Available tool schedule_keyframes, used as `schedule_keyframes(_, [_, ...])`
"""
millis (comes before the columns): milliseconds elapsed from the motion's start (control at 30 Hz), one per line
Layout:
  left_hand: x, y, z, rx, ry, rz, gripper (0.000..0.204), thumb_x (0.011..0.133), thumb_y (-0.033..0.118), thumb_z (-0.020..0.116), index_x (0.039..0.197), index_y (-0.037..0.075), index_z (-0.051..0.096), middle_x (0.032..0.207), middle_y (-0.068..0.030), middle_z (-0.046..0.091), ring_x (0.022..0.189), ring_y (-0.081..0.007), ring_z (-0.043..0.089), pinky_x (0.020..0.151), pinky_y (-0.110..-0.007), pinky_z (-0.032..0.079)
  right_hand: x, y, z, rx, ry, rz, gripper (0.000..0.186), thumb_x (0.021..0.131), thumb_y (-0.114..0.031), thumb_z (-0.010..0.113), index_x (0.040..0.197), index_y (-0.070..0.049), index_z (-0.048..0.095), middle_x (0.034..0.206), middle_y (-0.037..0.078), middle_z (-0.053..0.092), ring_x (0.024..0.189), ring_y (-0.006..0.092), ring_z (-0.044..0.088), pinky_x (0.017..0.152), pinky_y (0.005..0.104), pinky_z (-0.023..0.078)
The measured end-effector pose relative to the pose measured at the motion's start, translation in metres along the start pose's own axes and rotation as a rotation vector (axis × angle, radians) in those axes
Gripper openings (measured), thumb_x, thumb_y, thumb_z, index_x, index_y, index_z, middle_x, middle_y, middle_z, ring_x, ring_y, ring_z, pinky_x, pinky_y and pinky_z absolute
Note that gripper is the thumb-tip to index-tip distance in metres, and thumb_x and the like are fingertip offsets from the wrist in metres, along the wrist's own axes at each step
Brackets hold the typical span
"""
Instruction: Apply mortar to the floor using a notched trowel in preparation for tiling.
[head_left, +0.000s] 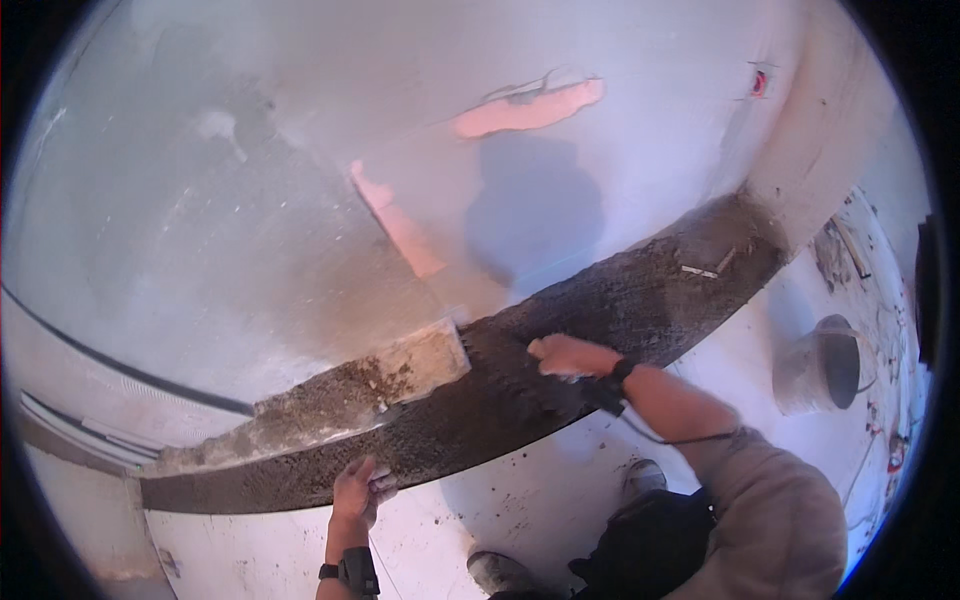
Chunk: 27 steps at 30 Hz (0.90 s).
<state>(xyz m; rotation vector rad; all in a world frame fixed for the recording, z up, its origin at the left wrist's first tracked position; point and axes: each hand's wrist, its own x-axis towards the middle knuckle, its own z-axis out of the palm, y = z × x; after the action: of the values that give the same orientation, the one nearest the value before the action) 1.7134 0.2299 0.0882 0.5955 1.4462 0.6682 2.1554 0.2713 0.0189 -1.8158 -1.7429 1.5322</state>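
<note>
Item, right grip point(575, 357): mine, fingers curled in, poised over the middle of the dark coating. A pale glint shows under the knuckles; whether I have hold of a tool, or am touching the surface, I cannot tell.

Item, left grip point(362, 490): mine, half open, fingers loosely bent, nothing visible in it, at the near edge of the coating; contact uncertain.

Item, dark coating point(620, 305): a long, rough, curved-looking band along the foot of the wall, passing beneath my right grip. Judged by look: damp, heavy in bulk, soft and gritty, likely to smear or crumble under bare fingers. No firm place to take hold; better borne from below on something flat, or pressed with even weight.

Item, pale slab point(425, 360): beside the coating on the left, crusted with brown residue. Probably stiff and weighty, the edges apt to chip; the squared end looks the soundest hold.

Item, small white strip point(697, 271): lying on the coating, toward its right end.

Item, bucket point(800, 375): pale, dark-mouthed, on the floor point(520, 500) to my right.

Item, wall point(250, 250): grey, bearing two pink patches point(530, 108) and a small red fitting point(759, 84).
</note>
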Motion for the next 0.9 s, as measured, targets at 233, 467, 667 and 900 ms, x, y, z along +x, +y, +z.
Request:
schedule_keyframes(233, [-0.009, -0.001, -0.014, -0.017, 0.094, -0.046, 0.013, 0.094, 0.024, 0.054, 0.085, 0.014, 0.054, 0.071, 0.0004, 0.054, 0.067, -0.0178, 0.058, 0.063, -0.038, 0.050, -0.024, 0.017, -0.014, -0.454, -0.179, -0.079, 0.035, 0.076, -0.003, 0.048, 0.110, -0.002, 0.055, 0.076, 0.023, 0.054, 0.069, 0.0411, 0.056, 0.057, 0.0503, 0.042])
schedule_keyframes(467, [-0.008, -0.008, -0.019, 0.013, 0.116, -0.101, 0.010, 0.094, 0.023, 0.055, 0.089, 0.014, 0.055, 0.071, 0.0011, 0.055, 0.065, -0.0178, 0.060, 0.060, -0.037, 0.050, -0.046, 0.009, 0.000, -0.661, 0.020, -0.248, 0.033, 0.075, -0.004, 0.051, 0.107, -0.005, 0.059, 0.094, 0.022, 0.059, 0.088, 0.0409, 0.060, 0.070, 0.0497, 0.048])
schedule_keyframes(667, [-0.002, -0.011, -0.018, -0.006, 0.062, -0.057, 0.012, 0.094, 0.026, 0.055, 0.090, 0.014, 0.055, 0.075, -0.0009, 0.057, 0.068, -0.0199, 0.061, 0.062, -0.041, 0.050, -0.071, 0.005, 0.027, -0.602, -0.205, -0.164, 0.028, 0.072, -0.003, 0.052, 0.099, 0.000, 0.058, 0.088, 0.024, 0.059, 0.083, 0.0427, 0.060, 0.068, 0.0498, 0.048])
schedule_keyframes(900, [-0.008, -0.018, -0.025, 0.036, 0.156, -0.107, 0.017, 0.094, 0.029, 0.055, 0.101, 0.013, 0.054, 0.076, -0.0011, 0.057, 0.072, -0.0210, 0.061, 0.067, -0.042, 0.050, -0.070, 0.020, 0.057, -0.384, -0.110, -0.043, 0.039, 0.075, -0.009, 0.057, 0.113, -0.003, 0.056, 0.092, 0.024, 0.060, 0.083, 0.0432, 0.058, 0.067, 0.0510, 0.045])
